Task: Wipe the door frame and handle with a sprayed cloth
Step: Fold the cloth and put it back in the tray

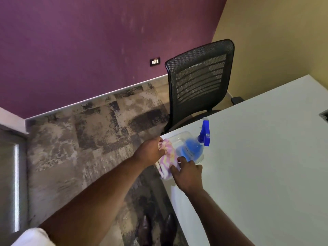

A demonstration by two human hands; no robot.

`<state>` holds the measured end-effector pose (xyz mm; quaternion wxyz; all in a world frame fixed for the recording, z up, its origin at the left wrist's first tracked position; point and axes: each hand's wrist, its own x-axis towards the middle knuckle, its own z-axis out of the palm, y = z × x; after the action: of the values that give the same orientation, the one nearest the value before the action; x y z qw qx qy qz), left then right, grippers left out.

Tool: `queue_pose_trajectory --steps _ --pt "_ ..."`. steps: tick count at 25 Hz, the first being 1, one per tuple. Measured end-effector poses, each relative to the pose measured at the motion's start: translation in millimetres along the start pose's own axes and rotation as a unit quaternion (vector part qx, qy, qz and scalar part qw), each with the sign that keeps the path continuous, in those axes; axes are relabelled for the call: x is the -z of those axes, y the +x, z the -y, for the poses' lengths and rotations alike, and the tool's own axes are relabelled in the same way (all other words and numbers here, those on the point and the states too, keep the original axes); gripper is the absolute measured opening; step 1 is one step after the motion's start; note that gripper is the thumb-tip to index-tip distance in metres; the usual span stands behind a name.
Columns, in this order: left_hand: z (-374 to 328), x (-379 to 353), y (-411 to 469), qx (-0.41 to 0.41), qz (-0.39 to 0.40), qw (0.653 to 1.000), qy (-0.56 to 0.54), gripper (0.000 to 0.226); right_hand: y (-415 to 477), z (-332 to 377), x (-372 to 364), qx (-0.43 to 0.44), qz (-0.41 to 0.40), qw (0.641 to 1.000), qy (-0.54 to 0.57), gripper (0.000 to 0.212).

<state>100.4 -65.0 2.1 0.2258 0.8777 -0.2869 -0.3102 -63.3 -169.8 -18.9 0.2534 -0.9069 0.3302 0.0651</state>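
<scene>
Nearest: my two dark shoes (156, 228) on the patterned carpet (74, 139), just beside the edge of the white surface (257, 166). A white sleeve (32, 237) shows at my left shoulder.

My right hand (188, 172) lies palm down at the surface's edge, fingers (182, 159) loosely spread and touching the near end of the cloth (167, 159); cannot tell whether they pinch it.

My left hand (150, 150) is at the surface's corner, fingers curled closed on the far end of the cloth. Cloth is pink, yellow and white striped, bunched, lying over the rim of a clear plastic tray (182, 137) at that corner.

Spray bottle (195, 146) with blue liquid and blue trigger head stands in the tray, just beside the cloth, blurred.

Beyond: black mesh office chair (198, 80) pushed against the surface's far side. Purple wall (79, 41) with a socket plate (155, 61); yellow wall (275, 32) to the right.
</scene>
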Motion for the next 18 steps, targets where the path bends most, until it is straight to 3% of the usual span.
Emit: queue_pose_trajectory --steps 4,9,11,14,18 --pt "5 -9 10 -0.066 -0.014 0.988 0.139 0.050 6 0 -6 0.052 -0.003 0.991 -0.121 0.046" --pt "1 -16 17 -0.136 -0.027 0.944 0.299 0.036 17 4 -8 0.075 -0.015 0.975 -0.208 0.032" --pt "-2 -22 16 -0.183 0.006 0.919 0.350 0.023 22 4 -9 0.062 -0.010 0.973 -0.220 0.033" --pt "-1 -30 16 -0.201 0.065 0.870 0.445 0.027 27 4 -12 0.031 0.014 0.979 -0.200 0.031" --pt "-3 -32 21 -0.204 0.096 0.847 0.481 0.029 29 1 -16 0.041 -0.008 0.983 -0.180 0.027"
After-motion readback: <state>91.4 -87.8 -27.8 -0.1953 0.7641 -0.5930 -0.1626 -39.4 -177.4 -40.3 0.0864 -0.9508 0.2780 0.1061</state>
